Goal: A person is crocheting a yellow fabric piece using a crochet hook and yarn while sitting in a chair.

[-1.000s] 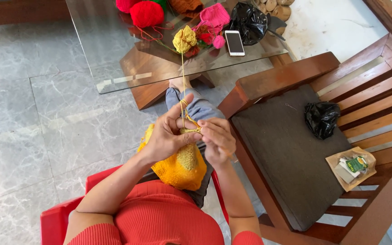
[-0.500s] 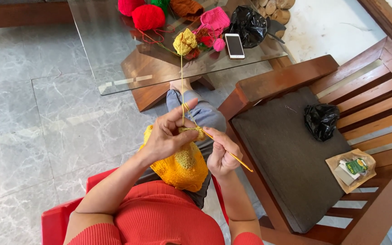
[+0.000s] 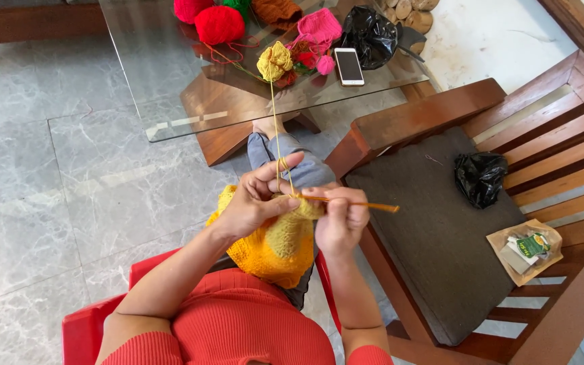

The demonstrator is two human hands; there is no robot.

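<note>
Grey marble floor [image 3: 49, 196]; glass worktop [image 3: 170, 88] on a wooden base ahead of us, wooden bench with a dark cushion [image 3: 427, 223] to our right.

On the cushion's right edge: a small tan paper packet [image 3: 525, 250], roughly square, with a green-and-white label on top. Just beyond it, a crumpled black plastic bag [image 3: 481, 177]. A second black bag [image 3: 371, 34] sits at the worktop's right edge, a white-backed phone [image 3: 349, 66] just beside it. Red yarn ball [image 3: 219, 25], pink knitted piece [image 3: 319, 27] and a small yellow yarn ball [image 3: 274, 61] lie near the worktop's middle.

Over our lap we hold the yellow crochet piece [image 3: 275, 247]. Left hand [image 3: 255, 203] raised, fingers closed on its upper edge, the yellow strand [image 3: 275, 128] looped over the index finger and running up to the small ball. Right hand [image 3: 339, 220], fingers pinched around the orange crochet hook [image 3: 359, 203], which lies level, its end pointing right.
</note>
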